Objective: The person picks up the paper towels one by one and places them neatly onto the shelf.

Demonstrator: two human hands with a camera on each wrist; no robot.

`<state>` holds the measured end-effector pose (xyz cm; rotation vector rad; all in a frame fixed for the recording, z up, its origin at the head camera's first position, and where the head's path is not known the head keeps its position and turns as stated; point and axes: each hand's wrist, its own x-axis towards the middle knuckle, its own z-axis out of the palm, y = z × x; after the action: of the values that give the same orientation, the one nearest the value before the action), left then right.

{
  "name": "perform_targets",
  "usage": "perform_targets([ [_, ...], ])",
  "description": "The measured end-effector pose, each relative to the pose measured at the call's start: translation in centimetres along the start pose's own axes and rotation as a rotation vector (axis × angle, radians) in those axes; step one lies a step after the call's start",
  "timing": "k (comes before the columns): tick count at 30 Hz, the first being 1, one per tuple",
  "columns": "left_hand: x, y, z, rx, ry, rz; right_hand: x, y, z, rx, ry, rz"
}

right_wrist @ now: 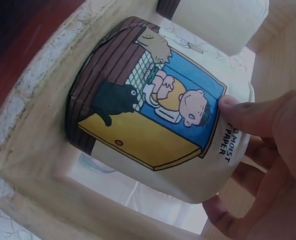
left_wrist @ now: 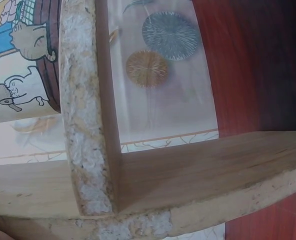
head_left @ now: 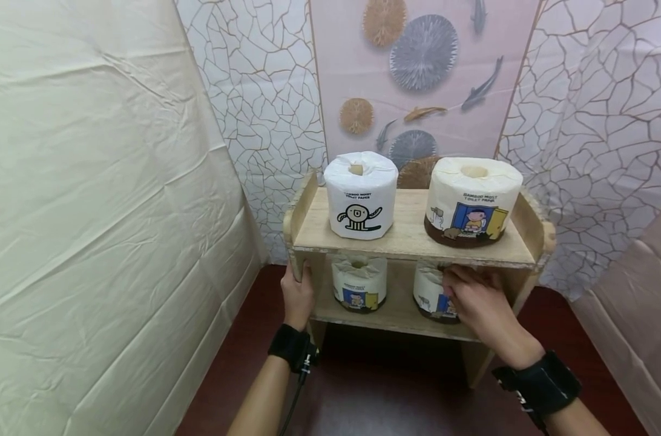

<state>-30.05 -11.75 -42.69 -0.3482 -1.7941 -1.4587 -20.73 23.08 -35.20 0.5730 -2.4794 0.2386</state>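
My right hand [head_left: 480, 303] reaches under the upper board and grips a toilet paper roll [head_left: 434, 297] at the right of the lower shelf. In the right wrist view the thumb [right_wrist: 243, 115] presses the printed front of this roll, near its top, and the other fingers curl behind the top end. My left hand [head_left: 299, 297] grips the left side panel of a small wooden shelf [head_left: 412, 209], its thumb on the inner face. A second roll [head_left: 359, 283], with the same cartoon print, stands upright left of the held one.
On the upper board stand a white roll [head_left: 361, 197] with a black line drawing and a cartoon-printed roll [head_left: 474, 203]. The shelf stands on a dark red tabletop [head_left: 374, 393]. Cream cloth [head_left: 101, 212] hangs at the left, patterned cloth [head_left: 265, 91] behind.
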Motion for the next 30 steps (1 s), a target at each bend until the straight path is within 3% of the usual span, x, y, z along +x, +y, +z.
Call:
perform_targets([
  [6,0.0,0.2,-0.3,0.019,0.002,-0.02,0.2,0.0,0.2,0.049,-0.016,0.021],
  [16,0.2,0.3,0.6,-0.014,-0.008,-0.073,-1.0,0.6,1.2,0.108,0.051,0.067],
  [22,0.3,0.3,0.7,0.013,-0.006,-0.059,-1.8,0.8,2.3,0.171,0.11,0.084],
  [26,0.0,0.6,0.5,0.015,-0.023,-0.102,-2.6,0.8,3.3,0.232,0.166,0.083],
  [30,-0.3,0.9,0.3,0.005,-0.033,-0.131,-3.2,0.6,4.3,0.304,0.273,0.063],
])
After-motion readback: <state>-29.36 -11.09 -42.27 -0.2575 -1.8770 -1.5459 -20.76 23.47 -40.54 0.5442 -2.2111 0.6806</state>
